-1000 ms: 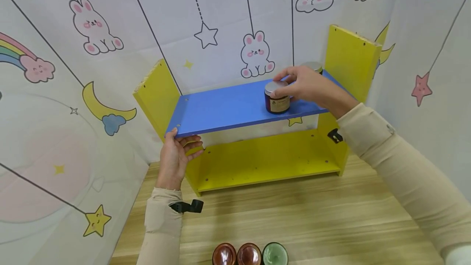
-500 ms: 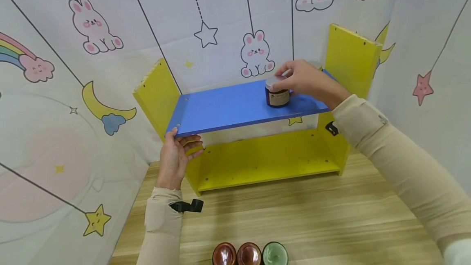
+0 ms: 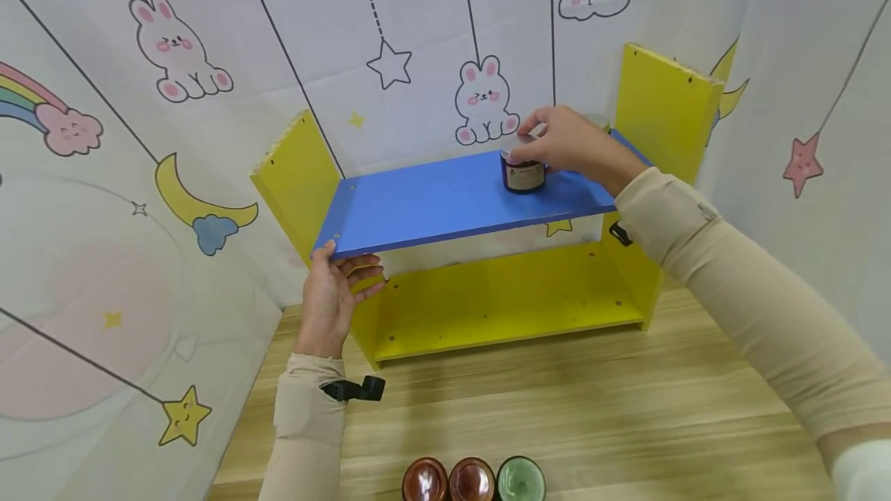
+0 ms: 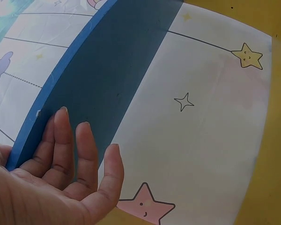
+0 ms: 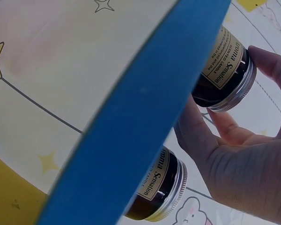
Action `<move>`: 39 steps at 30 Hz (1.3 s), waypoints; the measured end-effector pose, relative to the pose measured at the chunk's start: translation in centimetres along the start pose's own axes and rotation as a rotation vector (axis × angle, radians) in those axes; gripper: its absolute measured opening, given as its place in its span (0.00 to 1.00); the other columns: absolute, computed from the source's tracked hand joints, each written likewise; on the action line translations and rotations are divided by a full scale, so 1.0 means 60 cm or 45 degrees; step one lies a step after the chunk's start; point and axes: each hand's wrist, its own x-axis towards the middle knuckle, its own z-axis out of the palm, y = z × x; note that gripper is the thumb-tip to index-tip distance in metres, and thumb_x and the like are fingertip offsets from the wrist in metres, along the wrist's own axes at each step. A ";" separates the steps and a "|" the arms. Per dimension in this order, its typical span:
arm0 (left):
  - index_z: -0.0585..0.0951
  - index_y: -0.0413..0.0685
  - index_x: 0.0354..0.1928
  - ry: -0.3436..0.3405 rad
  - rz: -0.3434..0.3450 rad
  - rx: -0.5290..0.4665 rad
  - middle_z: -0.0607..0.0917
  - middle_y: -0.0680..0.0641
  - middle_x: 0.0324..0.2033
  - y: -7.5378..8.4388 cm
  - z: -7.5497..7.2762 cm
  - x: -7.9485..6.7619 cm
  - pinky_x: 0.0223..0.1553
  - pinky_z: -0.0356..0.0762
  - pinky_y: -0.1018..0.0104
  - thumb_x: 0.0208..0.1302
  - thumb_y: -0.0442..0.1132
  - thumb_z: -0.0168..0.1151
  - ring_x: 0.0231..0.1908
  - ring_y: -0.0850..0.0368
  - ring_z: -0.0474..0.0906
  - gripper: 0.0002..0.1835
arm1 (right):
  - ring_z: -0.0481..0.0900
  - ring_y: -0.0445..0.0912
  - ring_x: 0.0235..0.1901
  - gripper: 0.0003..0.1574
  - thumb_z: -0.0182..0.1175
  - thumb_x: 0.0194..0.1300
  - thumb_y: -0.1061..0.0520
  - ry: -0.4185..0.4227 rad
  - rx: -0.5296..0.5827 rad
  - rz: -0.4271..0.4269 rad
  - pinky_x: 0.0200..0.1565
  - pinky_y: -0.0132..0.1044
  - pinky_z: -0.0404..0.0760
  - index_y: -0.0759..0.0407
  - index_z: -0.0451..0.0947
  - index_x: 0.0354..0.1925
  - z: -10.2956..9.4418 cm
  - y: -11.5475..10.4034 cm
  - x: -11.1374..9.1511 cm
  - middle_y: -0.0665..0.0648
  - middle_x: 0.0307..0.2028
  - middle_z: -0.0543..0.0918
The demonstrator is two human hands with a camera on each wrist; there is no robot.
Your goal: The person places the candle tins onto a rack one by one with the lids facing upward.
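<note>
In the head view, a dark scented candle jar [image 3: 524,178] with a pale label and silver lid sits on the right part of the blue shelf board [image 3: 425,203]. My right hand [image 3: 578,144] holds it from above by the lid, thumb and fingers on either side. The right wrist view shows the "Aroma Sensation" label of this candle jar [image 5: 227,65]. A second candle jar [image 5: 161,185] stands behind, mostly hidden by my hand in the head view. My left hand [image 3: 330,300] grips the shelf's front left corner, thumb on top and fingers beneath.
Yellow side panels [image 3: 668,110] rise at both ends of the blue board. Below it lies a yellow bottom shelf [image 3: 487,300]. On the wooden table [image 3: 557,400], two reddish jars [image 3: 425,479] and a green jar [image 3: 520,479] stand at the near edge. A printed cloth hangs behind.
My right hand has moved the candle jar slightly back on the blue board, away from its front edge. The left hand has stayed in place.
</note>
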 end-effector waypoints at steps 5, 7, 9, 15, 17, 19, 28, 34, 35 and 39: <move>0.61 0.49 0.73 -0.008 0.002 0.014 0.87 0.52 0.35 0.000 0.001 0.001 0.57 0.77 0.45 0.82 0.55 0.32 0.39 0.53 0.83 0.28 | 0.73 0.56 0.58 0.39 0.66 0.66 0.41 0.030 -0.019 0.009 0.60 0.50 0.78 0.57 0.68 0.67 0.000 0.000 0.007 0.63 0.67 0.71; 0.60 0.49 0.74 -0.009 0.003 0.014 0.87 0.52 0.35 0.000 0.001 0.000 0.59 0.76 0.42 0.82 0.55 0.31 0.39 0.53 0.83 0.29 | 0.73 0.56 0.59 0.39 0.65 0.67 0.40 0.039 -0.023 0.013 0.61 0.51 0.77 0.57 0.68 0.67 0.001 0.000 0.009 0.63 0.67 0.71; 0.59 0.49 0.74 -0.007 0.003 0.014 0.86 0.51 0.35 0.001 0.002 0.000 0.58 0.76 0.43 0.82 0.55 0.31 0.39 0.53 0.82 0.29 | 0.73 0.57 0.59 0.39 0.65 0.67 0.40 0.047 -0.031 0.015 0.61 0.51 0.77 0.56 0.68 0.68 0.001 0.000 0.010 0.63 0.67 0.71; 0.61 0.49 0.73 -0.006 0.001 0.010 0.87 0.51 0.35 -0.001 0.001 -0.001 0.52 0.80 0.49 0.82 0.55 0.31 0.39 0.53 0.83 0.28 | 0.74 0.57 0.59 0.41 0.64 0.67 0.40 0.083 -0.074 0.021 0.61 0.51 0.77 0.57 0.67 0.70 0.005 0.001 0.015 0.63 0.68 0.71; 0.61 0.49 0.73 -0.007 0.000 0.012 0.87 0.51 0.35 -0.002 0.001 -0.001 0.51 0.81 0.51 0.82 0.55 0.31 0.39 0.53 0.83 0.28 | 0.74 0.57 0.58 0.42 0.64 0.67 0.40 0.097 -0.087 0.027 0.61 0.51 0.77 0.57 0.67 0.71 0.005 0.002 0.017 0.63 0.68 0.70; 0.60 0.49 0.74 -0.006 0.000 0.015 0.87 0.51 0.35 -0.002 0.001 -0.001 0.51 0.81 0.51 0.82 0.55 0.31 0.39 0.53 0.83 0.28 | 0.74 0.57 0.58 0.42 0.64 0.68 0.39 0.106 -0.099 0.032 0.61 0.51 0.77 0.57 0.66 0.71 0.006 0.002 0.019 0.64 0.68 0.70; 0.60 0.50 0.74 -0.004 0.007 0.018 0.87 0.52 0.35 -0.003 0.002 0.000 0.58 0.76 0.43 0.81 0.55 0.32 0.39 0.53 0.83 0.28 | 0.70 0.56 0.61 0.47 0.63 0.68 0.38 0.123 -0.116 0.061 0.64 0.52 0.74 0.57 0.62 0.75 0.004 0.003 0.027 0.63 0.70 0.68; 0.60 0.50 0.74 -0.005 0.015 0.019 0.87 0.52 0.35 -0.003 0.002 0.000 0.56 0.77 0.45 0.81 0.55 0.32 0.39 0.53 0.83 0.28 | 0.69 0.57 0.62 0.47 0.63 0.69 0.39 0.125 -0.116 0.073 0.65 0.53 0.72 0.58 0.61 0.76 0.004 0.001 0.029 0.63 0.72 0.66; 0.60 0.50 0.74 -0.007 0.015 0.018 0.87 0.52 0.35 -0.003 0.001 0.000 0.56 0.77 0.45 0.81 0.55 0.32 0.39 0.53 0.83 0.28 | 0.69 0.57 0.62 0.47 0.63 0.69 0.39 0.128 -0.115 0.072 0.65 0.53 0.72 0.58 0.61 0.76 0.005 0.000 0.029 0.63 0.72 0.66; 0.61 0.49 0.73 -0.008 0.013 0.009 0.87 0.51 0.35 -0.002 0.000 -0.001 0.58 0.76 0.43 0.81 0.55 0.32 0.39 0.52 0.83 0.28 | 0.68 0.56 0.63 0.47 0.63 0.69 0.39 0.140 -0.112 0.061 0.66 0.52 0.71 0.59 0.61 0.75 0.007 0.000 0.033 0.62 0.72 0.66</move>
